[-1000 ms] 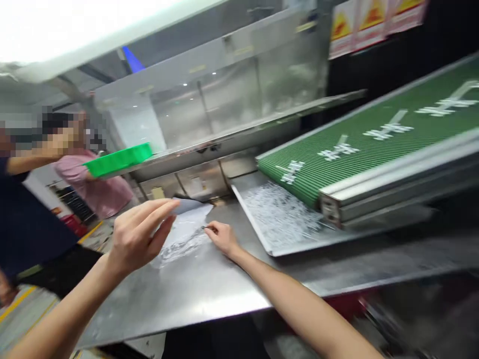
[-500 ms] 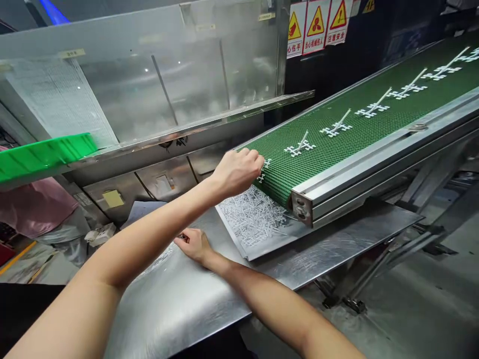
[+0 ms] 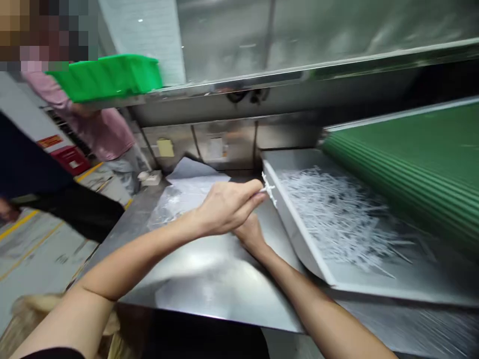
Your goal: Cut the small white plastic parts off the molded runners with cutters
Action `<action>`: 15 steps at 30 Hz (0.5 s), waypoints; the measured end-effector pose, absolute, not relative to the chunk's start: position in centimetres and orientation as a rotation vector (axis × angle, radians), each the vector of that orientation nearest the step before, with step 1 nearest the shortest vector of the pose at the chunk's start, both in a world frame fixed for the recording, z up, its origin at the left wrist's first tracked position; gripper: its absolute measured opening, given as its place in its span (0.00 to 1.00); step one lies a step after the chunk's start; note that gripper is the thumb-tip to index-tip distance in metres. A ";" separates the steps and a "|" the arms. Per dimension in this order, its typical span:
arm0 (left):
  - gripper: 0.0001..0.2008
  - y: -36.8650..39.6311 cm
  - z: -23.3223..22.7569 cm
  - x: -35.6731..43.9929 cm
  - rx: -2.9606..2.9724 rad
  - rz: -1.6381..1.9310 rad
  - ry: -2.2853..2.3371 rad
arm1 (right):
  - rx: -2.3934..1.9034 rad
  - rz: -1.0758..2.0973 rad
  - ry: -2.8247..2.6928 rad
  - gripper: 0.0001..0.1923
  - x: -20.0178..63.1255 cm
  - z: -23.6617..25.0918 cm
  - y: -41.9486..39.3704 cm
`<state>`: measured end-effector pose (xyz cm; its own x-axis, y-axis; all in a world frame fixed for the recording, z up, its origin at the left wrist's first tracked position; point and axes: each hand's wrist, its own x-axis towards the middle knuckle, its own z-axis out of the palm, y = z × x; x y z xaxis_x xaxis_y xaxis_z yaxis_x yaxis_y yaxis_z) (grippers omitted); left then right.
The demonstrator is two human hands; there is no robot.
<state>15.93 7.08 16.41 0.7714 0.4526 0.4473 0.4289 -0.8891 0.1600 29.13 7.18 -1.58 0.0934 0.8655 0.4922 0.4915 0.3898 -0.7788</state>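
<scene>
While pinched: white plastic part point(image 3: 268, 189).

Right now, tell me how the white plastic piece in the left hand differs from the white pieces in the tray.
The white plastic piece is single, pinched in the left hand above the steel table; the white pieces lie in a loose heap in the tray. The held piece shows small side branches; the heap reads mostly as thin, blurred sticks. Both are white and thin.
</scene>
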 end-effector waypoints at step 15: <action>0.21 4.7 2.6 2.2 2.524 0.725 0.936 | -1.246 0.667 -1.533 0.14 27.1 -0.3 2.9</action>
